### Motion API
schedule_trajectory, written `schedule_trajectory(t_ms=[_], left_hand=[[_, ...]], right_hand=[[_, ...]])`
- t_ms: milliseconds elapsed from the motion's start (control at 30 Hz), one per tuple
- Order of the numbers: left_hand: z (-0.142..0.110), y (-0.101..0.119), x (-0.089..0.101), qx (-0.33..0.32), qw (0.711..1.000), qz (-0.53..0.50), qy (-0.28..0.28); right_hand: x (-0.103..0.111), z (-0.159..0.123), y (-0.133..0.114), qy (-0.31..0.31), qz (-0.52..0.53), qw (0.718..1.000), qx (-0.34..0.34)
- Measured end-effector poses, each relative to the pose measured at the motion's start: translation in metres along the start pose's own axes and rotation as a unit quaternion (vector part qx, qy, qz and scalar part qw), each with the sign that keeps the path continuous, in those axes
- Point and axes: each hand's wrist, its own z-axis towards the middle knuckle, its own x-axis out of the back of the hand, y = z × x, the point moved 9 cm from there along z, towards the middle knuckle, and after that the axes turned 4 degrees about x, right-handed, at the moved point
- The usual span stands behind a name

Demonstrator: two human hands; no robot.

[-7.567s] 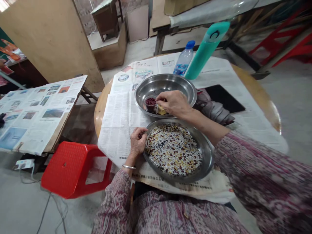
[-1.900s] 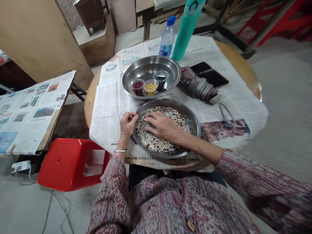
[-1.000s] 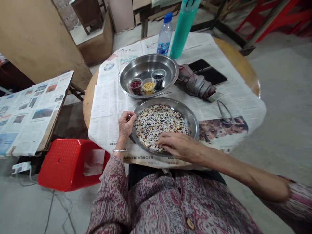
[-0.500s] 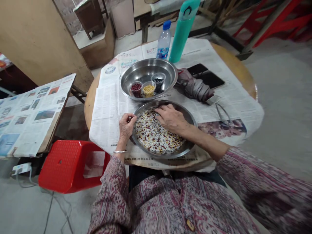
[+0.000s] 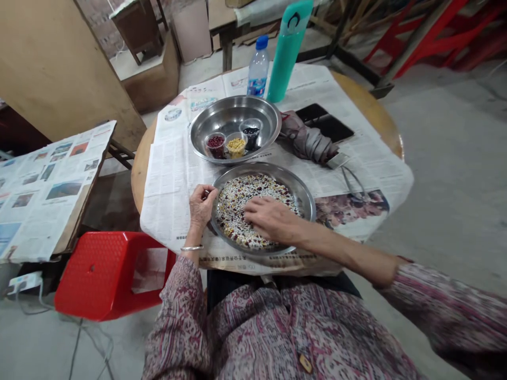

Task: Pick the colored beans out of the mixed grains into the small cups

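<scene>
A round metal basin (image 5: pixel 307 192) stands at the near edge of the table. Spread over its bottom is a mix of white grains and red, yellow and dark beans (image 5: pixel 233 203). My left hand (image 5: pixel 202 203) is at the left rim, thumb and forefinger pinched on it. Over the middle of the mix, my right hand (image 5: pixel 269 217) has its fingers bent down and close together; the tips touch the grains, and anything between them is hidden. Behind sits a second metal basin (image 5: pixel 198 124) holding cups of red beans (image 5: pixel 216 145), yellow beans (image 5: pixel 236 146) and black beans (image 5: pixel 251 133).
Newspaper (image 5: pixel 166 177) covers the round table. A water bottle (image 5: pixel 258 68) and a teal flask (image 5: pixel 289 53) stand at the back. Right of the basins lie a folded umbrella (image 5: pixel 309 140) and a dark tablet (image 5: pixel 327 122). A red stool (image 5: pixel 99 274) is at the left.
My right hand has drawn back from the far part of the near basin to its middle, its fingers now closer together. My left hand stays at the rim. The view has shifted slightly.
</scene>
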Motion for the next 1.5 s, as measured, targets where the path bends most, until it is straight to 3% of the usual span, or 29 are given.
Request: schedule_trajectory(t_ms=[133,233,367,500,633,767,933,1000,1100,1233,1300,1400,1500], left_hand=[[0.001,-0.001,-0.001,0.004,1.000,-0.007,-0.004],[0.001,-0.001,0.000,0.010,1.000,-0.003,0.001],[0.000,0.001,0.001,0.021,1.000,0.008,0.007],[0.000,0.002,0.001,0.026,1.000,0.005,0.006],[0.000,0.002,0.001,0.020,1.000,-0.001,0.007],[0.001,0.001,0.002,0.026,1.000,0.006,0.007],[0.000,0.004,0.002,0.018,1.000,0.011,0.005],[0.000,0.005,0.002,0.017,1.000,0.010,0.005],[-0.001,0.005,0.002,0.023,1.000,0.012,0.008],[-0.002,0.004,0.002,0.022,1.000,0.014,0.006],[-0.002,0.003,0.002,0.023,1.000,0.016,0.005],[-0.003,0.001,0.001,0.022,1.000,0.012,0.003],[-0.003,-0.001,-0.001,0.017,1.000,-0.001,0.000]], right_hand=[[0.021,-0.028,0.058,0.063,-0.076,0.983,-0.155],[0.018,-0.034,0.066,0.076,-0.050,0.973,-0.210],[0.000,-0.018,0.026,0.082,0.084,0.981,-0.154],[-0.003,-0.005,-0.018,0.082,0.213,0.972,-0.065],[-0.009,-0.003,-0.035,0.044,0.241,0.969,-0.014],[-0.020,0.002,-0.014,0.006,0.221,0.975,-0.018],[0.009,0.011,0.057,0.094,0.085,0.980,-0.151],[0.020,0.012,0.074,0.106,0.027,0.973,-0.202],[0.022,0.015,0.065,0.102,-0.012,0.976,-0.194],[0.006,0.016,0.012,0.042,0.013,0.997,-0.056],[0.002,0.010,-0.004,0.000,0.024,1.000,-0.019],[0.016,0.009,0.005,-0.031,0.036,0.998,-0.036],[0.061,0.024,0.049,0.037,0.037,0.989,-0.139]])
